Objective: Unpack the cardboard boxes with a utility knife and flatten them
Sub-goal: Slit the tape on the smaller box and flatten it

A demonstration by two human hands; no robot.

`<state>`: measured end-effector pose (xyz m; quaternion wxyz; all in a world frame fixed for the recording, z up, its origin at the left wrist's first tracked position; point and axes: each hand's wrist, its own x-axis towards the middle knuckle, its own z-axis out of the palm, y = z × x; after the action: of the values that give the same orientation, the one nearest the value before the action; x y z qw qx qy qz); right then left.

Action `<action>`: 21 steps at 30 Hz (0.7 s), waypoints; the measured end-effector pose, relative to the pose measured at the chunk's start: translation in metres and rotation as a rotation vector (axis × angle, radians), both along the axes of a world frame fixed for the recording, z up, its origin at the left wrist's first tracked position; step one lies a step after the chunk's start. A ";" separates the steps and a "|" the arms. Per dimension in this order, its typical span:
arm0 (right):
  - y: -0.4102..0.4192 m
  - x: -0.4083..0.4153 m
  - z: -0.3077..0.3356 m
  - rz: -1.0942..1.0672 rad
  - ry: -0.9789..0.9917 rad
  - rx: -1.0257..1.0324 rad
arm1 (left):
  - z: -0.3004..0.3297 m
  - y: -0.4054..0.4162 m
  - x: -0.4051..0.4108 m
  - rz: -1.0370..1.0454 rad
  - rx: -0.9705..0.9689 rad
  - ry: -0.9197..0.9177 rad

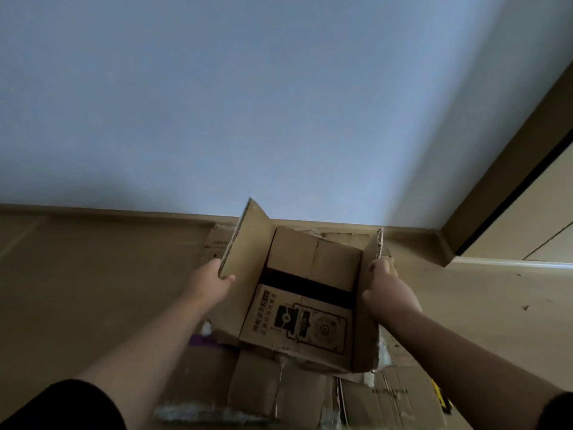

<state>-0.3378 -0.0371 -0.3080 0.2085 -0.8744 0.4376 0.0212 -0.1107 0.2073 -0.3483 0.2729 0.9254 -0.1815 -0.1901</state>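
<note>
An opened brown cardboard box (310, 274) with black printing and a black band is held up in front of me, its panels spread. My left hand (214, 279) grips the lower edge of the box's left flap, thumb on the inner face. My right hand (387, 293) grips the right side panel, fingers curled round its edge. A yellow and black object (440, 395) that may be the utility knife lies at the lower right, mostly hidden.
Several flattened cardboard pieces (263, 389) with torn tape lie on the wooden floor below the box, one more (217, 243) against the skirting. A pale blue wall (248, 103) rises ahead; a wooden door frame (511, 181) stands at right.
</note>
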 end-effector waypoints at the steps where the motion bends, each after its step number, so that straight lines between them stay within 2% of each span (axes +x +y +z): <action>1: 0.005 -0.002 -0.006 -0.023 -0.038 0.027 | -0.006 0.005 -0.003 -0.002 0.006 0.034; 4: 0.008 -0.004 -0.022 -0.167 -0.151 0.152 | -0.020 0.016 -0.002 0.055 -0.014 0.120; 6: 0.001 -0.002 -0.029 -0.238 -0.154 0.213 | -0.022 0.017 0.000 0.102 -0.043 0.180; 11: 0.005 0.002 -0.026 -0.150 -0.127 0.264 | -0.027 0.014 -0.005 0.170 -0.098 0.166; 15: 0.009 0.003 -0.025 -0.090 -0.113 0.203 | -0.026 0.019 -0.009 0.205 -0.177 0.132; 21: -0.001 0.013 0.007 0.023 -0.115 -0.055 | -0.010 0.018 -0.011 0.271 -0.395 0.173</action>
<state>-0.3248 -0.0383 -0.3013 0.2089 -0.8846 0.4151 -0.0387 -0.1216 0.2252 -0.3585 0.4858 0.8504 -0.0652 -0.1911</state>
